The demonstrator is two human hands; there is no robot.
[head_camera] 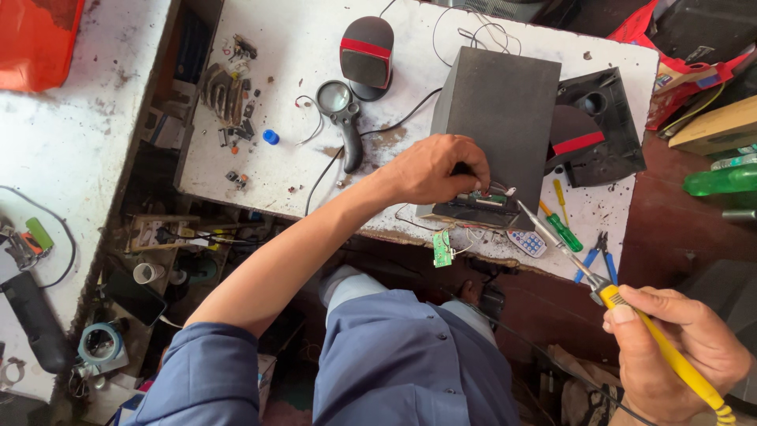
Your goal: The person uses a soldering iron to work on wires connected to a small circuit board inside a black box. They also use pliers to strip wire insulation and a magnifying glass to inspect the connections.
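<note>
From the head camera, my left hand (432,170) lay on the near edge of the black speaker box (499,126), with its fingers curled down on a small part there; the fingertips covered this part, so I could not tell what exactly they pinched. Some thin wires and a small circuit piece showed just beside them, but they were too small to read well. A green circuit board (442,248) hung on wires over the edge of the white table (276,95), below the box. My right hand (678,351) was closed around the yellow handle of the soldering iron (631,315). Its long axis ran diagonally, from my hand at the lower right up to the left, and the metal tip pointed toward the near edge of the box, close to my left fingers. The end of the handle was cut off at the bottom of the picture. Near the iron lay a green screwdriver (564,230), blue pliers (597,256) and a small remote control (527,243). A magnifying glass (341,118) lay further left on the table.
</note>
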